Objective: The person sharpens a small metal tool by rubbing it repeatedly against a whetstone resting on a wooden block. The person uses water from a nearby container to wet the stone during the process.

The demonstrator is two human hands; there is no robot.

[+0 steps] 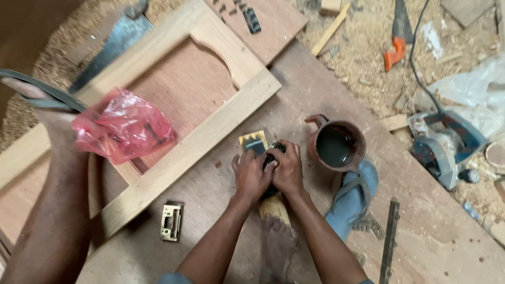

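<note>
At frame centre, the left hand (251,176) and right hand (286,168) clench together on a dark tool (272,155) pressed at a brass hinge (253,142) beside the mug (336,145); fitting seems underway, demanding steady downward pressure next.

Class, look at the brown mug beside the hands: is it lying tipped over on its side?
No, the mug stands upright on the board, its open mouth facing up with dark liquid inside.

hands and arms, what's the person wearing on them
Nothing shows on either: the left hand and right hand are bare, with no gloves, rings or watch visible. Both forearms are uncovered; a sliver of blue-grey sleeve shows only at the bottom edge.
</note>
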